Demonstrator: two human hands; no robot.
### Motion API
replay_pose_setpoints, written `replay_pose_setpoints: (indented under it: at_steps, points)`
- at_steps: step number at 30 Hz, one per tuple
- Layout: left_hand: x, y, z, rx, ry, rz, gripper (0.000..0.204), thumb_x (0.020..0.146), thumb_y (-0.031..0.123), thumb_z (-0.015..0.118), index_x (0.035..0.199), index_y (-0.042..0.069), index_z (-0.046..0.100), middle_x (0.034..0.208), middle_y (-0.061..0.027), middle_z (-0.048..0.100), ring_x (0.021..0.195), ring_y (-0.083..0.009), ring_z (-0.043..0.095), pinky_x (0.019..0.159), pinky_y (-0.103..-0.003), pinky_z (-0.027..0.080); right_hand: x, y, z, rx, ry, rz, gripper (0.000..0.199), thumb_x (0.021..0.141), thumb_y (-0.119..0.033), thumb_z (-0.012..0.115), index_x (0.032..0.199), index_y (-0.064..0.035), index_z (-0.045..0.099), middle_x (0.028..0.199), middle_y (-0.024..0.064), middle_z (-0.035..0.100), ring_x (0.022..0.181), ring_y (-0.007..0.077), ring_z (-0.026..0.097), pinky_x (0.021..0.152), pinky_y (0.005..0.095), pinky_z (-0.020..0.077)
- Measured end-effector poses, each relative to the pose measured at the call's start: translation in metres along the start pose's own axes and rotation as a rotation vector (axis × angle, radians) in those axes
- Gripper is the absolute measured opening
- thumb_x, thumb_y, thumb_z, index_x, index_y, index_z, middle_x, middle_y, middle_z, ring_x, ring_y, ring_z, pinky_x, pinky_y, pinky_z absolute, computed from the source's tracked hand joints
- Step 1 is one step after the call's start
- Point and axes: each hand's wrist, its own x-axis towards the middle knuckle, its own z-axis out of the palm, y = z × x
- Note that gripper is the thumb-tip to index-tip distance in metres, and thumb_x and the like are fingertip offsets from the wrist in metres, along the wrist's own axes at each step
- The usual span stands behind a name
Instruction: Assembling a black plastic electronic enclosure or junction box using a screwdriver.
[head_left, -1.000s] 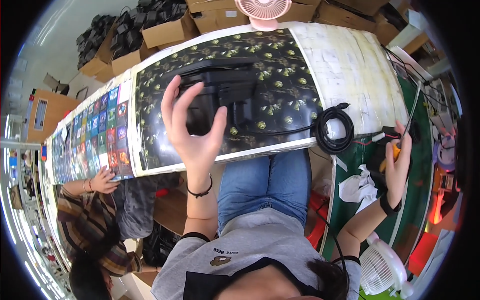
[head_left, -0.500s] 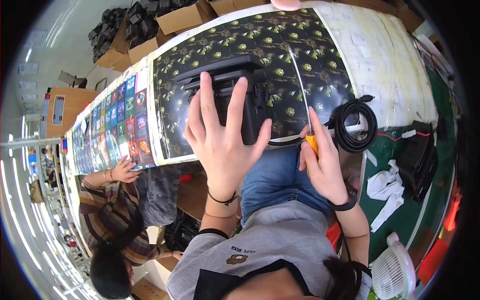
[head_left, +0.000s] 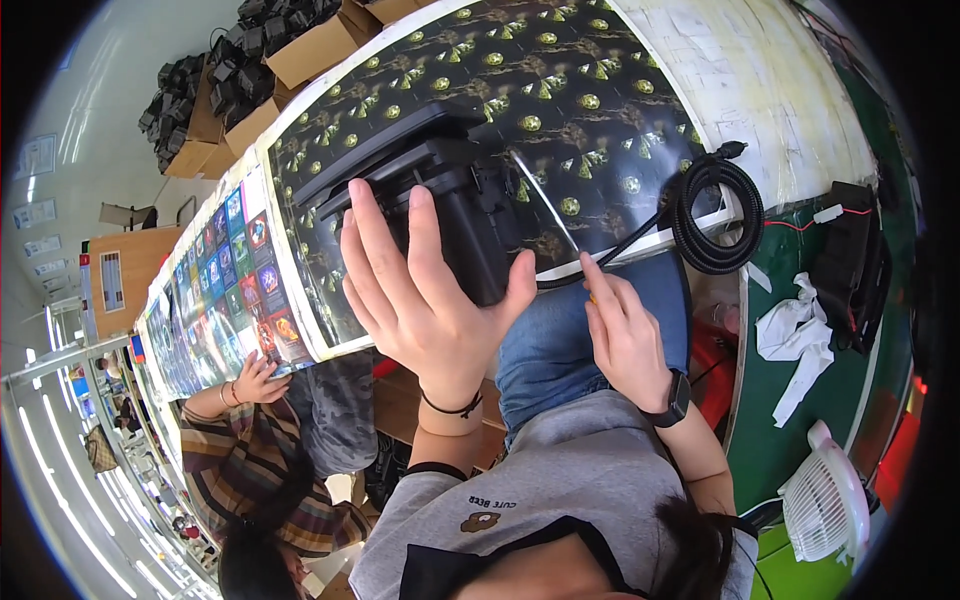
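A black plastic device with a wide flat panel along its far side lies tilted on the dark patterned mat. My left hand spans its near side, fingers spread across the housing and thumb by its right side, gripping it. In my right hand is a screwdriver with a long metal shaft; the fingers mostly hide its yellow handle. The shaft points far and left, its tip close to the device's right side; contact is unclear. A black cable runs from beside the device to a coil.
The coiled black cable sits at the table's right. Beyond it are a black case, white cloth and white fan over green. A co-worker's hand touches the table's left edge. Cardboard boxes with black parts stand behind.
The device has turned and shifted left under my left hand. The screwdriver's tip has swung left and nearer, toward the device. My right hand's grip covers more of the handle.
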Motion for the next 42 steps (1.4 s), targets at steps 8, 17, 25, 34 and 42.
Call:
replay_pose_setpoints:
  at_steps: [8,17,25,34,42]
  points:
    - [0.000,-0.001,0.002,0.008,0.022,0.010,0.064,0.087,0.053,0.055,0.126,0.002,0.057,0.135,-0.0273,0.052,0.113,-0.0451,0.056,0.092,-0.050,0.047,0.004,-0.009,-0.010,-0.235,-0.141,0.006,0.066,0.083,0.002,0.060,0.146,-0.0108,0.043,0.098,0.0150,0.056,0.071,0.0276,0.066,0.060,0.0361,0.0564]
    - [0.001,-0.001,0.005,0.020,0.029,0.020,0.064,0.085,0.053,0.056,0.125,0.003,0.058,0.135,-0.0267,0.053,0.112,-0.0445,0.056,0.091,-0.049,0.047,-0.002,-0.007,-0.001,-0.223,-0.044,-0.039,0.073,0.081,0.005,0.058,0.149,-0.0091,0.037,0.091,0.0132,0.051,0.064,0.0246,0.063,0.055,0.0343,0.0550]
    - [0.001,0.001,0.002,0.008,0.030,0.007,0.063,0.083,0.049,0.059,0.126,0.003,0.058,0.136,-0.0257,0.053,0.112,-0.0438,0.056,0.091,-0.049,0.047,0.000,-0.007,-0.002,-0.233,-0.009,-0.080,0.072,0.082,0.004,0.056,0.150,-0.0095,0.036,0.090,0.0128,0.050,0.062,0.0249,0.063,0.053,0.0344,0.0542]
    - [0.001,0.002,0.005,0.001,0.039,0.009,0.063,0.083,0.049,0.059,0.126,0.004,0.058,0.136,-0.0251,0.053,0.113,-0.0438,0.056,0.093,-0.049,0.047,-0.002,-0.005,0.004,-0.436,-0.209,0.031,0.072,0.082,0.005,0.056,0.149,-0.0092,0.036,0.086,0.0127,0.049,0.059,0.0242,0.061,0.053,0.0342,0.0539]
    - [0.002,0.002,0.002,-0.006,0.028,0.008,0.062,0.081,0.047,0.061,0.126,0.004,0.058,0.137,-0.0245,0.052,0.115,-0.0431,0.055,0.093,-0.049,0.046,-0.002,-0.009,-0.002,-0.408,-0.234,0.033,0.074,0.080,0.006,0.055,0.150,-0.0083,0.035,0.084,0.0129,0.050,0.058,0.0246,0.061,0.052,0.0338,0.0539]
